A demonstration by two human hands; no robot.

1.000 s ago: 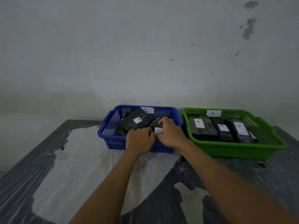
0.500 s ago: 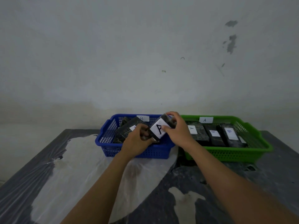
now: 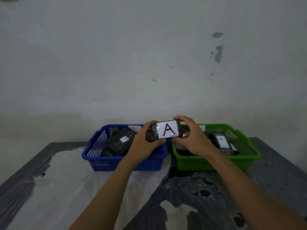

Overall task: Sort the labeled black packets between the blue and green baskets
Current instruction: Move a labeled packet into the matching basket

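I hold a black packet (image 3: 167, 131) with a white label reading A up between the two baskets, its label facing me. My left hand (image 3: 144, 143) grips its left end and my right hand (image 3: 191, 138) grips its right end. The blue basket (image 3: 126, 163) on the left holds a black packet labeled B (image 3: 118, 144). On the right, the green basket (image 3: 216, 161) holds a black packet with a B label (image 3: 223, 143); my right hand hides the rest of its contents.
Both baskets stand at the far side of a dark table (image 3: 274, 180) partly covered by clear plastic sheeting (image 3: 58, 188). A bare grey wall (image 3: 149, 55) rises just behind them. Small white tags sit on the baskets' back rims.
Both hands lifted the A packet out of the blue basket and raised it, turning its label to face me. It now sits level between the baskets.
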